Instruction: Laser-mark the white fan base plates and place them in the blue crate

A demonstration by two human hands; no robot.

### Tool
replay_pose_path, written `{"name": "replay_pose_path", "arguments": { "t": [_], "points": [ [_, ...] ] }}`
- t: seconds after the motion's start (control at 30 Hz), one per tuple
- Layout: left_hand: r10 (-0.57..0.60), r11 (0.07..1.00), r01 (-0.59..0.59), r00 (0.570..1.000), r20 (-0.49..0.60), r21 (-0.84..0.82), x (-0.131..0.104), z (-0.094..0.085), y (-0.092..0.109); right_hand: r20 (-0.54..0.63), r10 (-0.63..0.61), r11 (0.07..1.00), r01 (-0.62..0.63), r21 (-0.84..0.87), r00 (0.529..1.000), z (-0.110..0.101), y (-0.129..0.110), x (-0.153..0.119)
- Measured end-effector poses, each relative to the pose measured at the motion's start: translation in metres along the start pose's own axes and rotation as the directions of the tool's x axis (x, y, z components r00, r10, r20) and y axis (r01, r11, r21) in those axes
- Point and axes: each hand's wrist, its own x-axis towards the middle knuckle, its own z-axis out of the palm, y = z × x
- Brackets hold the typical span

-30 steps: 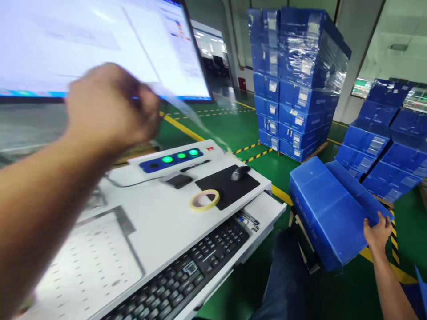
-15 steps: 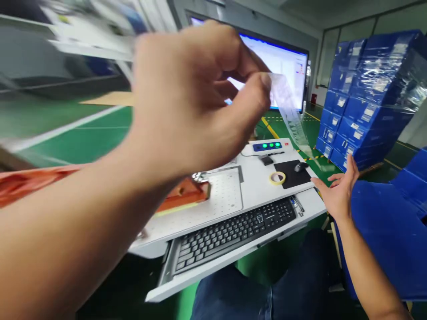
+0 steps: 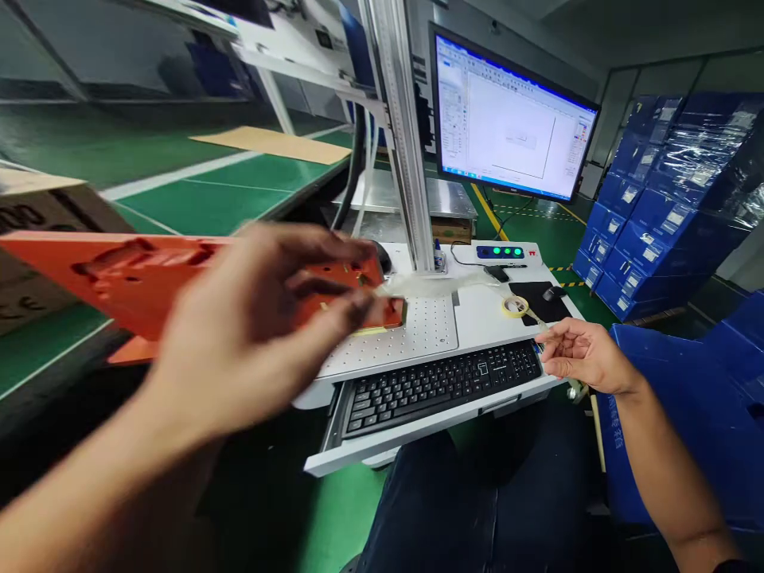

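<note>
My left hand [image 3: 263,326] is raised at the left of centre, blurred by motion, with thumb and fingers pinched on one end of a translucent plastic strip [image 3: 442,285]. The strip stretches right across the desk and bends down toward my right hand [image 3: 585,358]. There the fingers are curled together at its far end, just past the desk's front right edge. Behind my left hand lies an orange fixture [image 3: 391,313] on a perforated metal plate [image 3: 426,330]. A larger orange part [image 3: 143,270] sticks out at the left, partly covered by that hand.
A keyboard [image 3: 442,386] sits on a pulled-out tray under the desk. Yellow tape roll [image 3: 514,306], mouse [image 3: 554,294] and black pad [image 3: 540,314] lie at the right. A metal column [image 3: 406,135] and monitor [image 3: 513,119] stand behind. Blue boxes [image 3: 633,215] are stacked at right.
My left hand has come down and left with the strip. The right hand's spread fingers have closed at the strip's other end. The view has shifted, showing the column and whole monitor.
</note>
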Motion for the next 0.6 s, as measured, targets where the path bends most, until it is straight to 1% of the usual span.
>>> {"name": "replay_pose_path", "arguments": {
  "t": [0.03, 0.07, 0.1, 0.13, 0.17, 0.2, 0.23, 0.27, 0.3, 0.33, 0.37, 0.4, 0.43, 0.47, 0.53, 0.6],
  "points": [
    [-0.044, 0.997, 0.051, 0.993, 0.109, -0.066, -0.019, 0.009, -0.009, 0.027, -0.022, 0.998, 0.020, 0.056, 0.999, 0.004, -0.004, -0.002],
    [-0.094, 0.987, 0.120, 0.971, 0.218, -0.110, -0.038, 0.022, -0.016, 0.052, -0.047, 0.994, 0.042, 0.100, 0.998, 0.008, -0.009, -0.003],
    [-0.156, 0.960, 0.219, 0.936, 0.315, -0.174, -0.058, 0.038, -0.021, 0.072, -0.071, 0.990, 0.062, 0.127, 0.995, 0.012, -0.012, -0.004],
    [-0.189, 0.911, 0.318, 0.887, 0.421, -0.261, -0.076, 0.056, -0.024, 0.081, -0.095, 0.986, 0.082, 0.143, 0.992, 0.018, -0.016, -0.004],
    [-0.170, 0.845, 0.378, 0.860, 0.481, -0.378, -0.094, 0.077, -0.024, 0.080, -0.116, 0.983, 0.103, 0.150, 0.990, 0.025, -0.019, -0.003],
    [-0.118, 0.756, 0.414, 0.848, 0.516, -0.507, -0.110, 0.099, -0.022, 0.064, -0.135, 0.981, 0.124, 0.152, 0.989, 0.033, -0.022, 0.000],
    [-0.038, 0.638, 0.447, 0.832, 0.554, -0.627, -0.123, 0.121, -0.019, 0.042, -0.155, 0.978, 0.147, 0.150, 0.987, 0.041, -0.024, 0.003],
    [0.029, 0.496, 0.486, 0.819, 0.573, -0.719, -0.135, 0.142, -0.014, 0.016, -0.176, 0.974, 0.172, 0.148, 0.984, 0.049, -0.026, 0.007],
    [0.072, 0.363, 0.528, 0.805, 0.588, -0.768, -0.144, 0.160, -0.008, -0.011, -0.195, 0.970, 0.194, 0.143, 0.981, 0.057, -0.027, 0.011],
    [0.094, 0.260, 0.559, 0.797, 0.597, -0.787, -0.151, 0.174, -0.002, -0.039, -0.206, 0.969, 0.209, 0.132, 0.978, 0.063, -0.029, 0.016],
    [0.083, 0.186, 0.582, 0.794, 0.603, -0.792, -0.157, 0.184, 0.002, -0.066, -0.212, 0.969, 0.218, 0.119, 0.975, 0.067, -0.030, 0.019],
    [0.043, 0.146, 0.600, 0.790, 0.611, -0.787, -0.161, 0.190, 0.005, -0.093, -0.213, 0.969, 0.222, 0.106, 0.973, 0.069, -0.030, 0.022],
    [-0.017, 0.134, 0.614, 0.786, 0.618, -0.778, -0.165, 0.191, 0.005, -0.119, -0.208, 0.971, 0.219, 0.092, 0.971, 0.070, -0.031, 0.023],
    [-0.090, 0.143, 0.626, 0.780, 0.620, -0.767, -0.167, 0.188, 0.003, -0.145, -0.197, 0.975, 0.210, 0.077, 0.970, 0.068, -0.031, 0.022],
    [-0.250, 0.183, 0.637, 0.767, 0.592, -0.748, -0.171, 0.172, -0.007, -0.198, -0.160, 0.985, 0.169, 0.028, 0.967, 0.060, -0.028, 0.015],
    [-0.398, 0.231, 0.611, 0.770, 0.499, -0.757, -0.174, 0.148, -0.021, -0.261, -0.090, 0.996, 0.083, -0.038, 0.961, 0.050, -0.017, 0.003]
  ]
}}
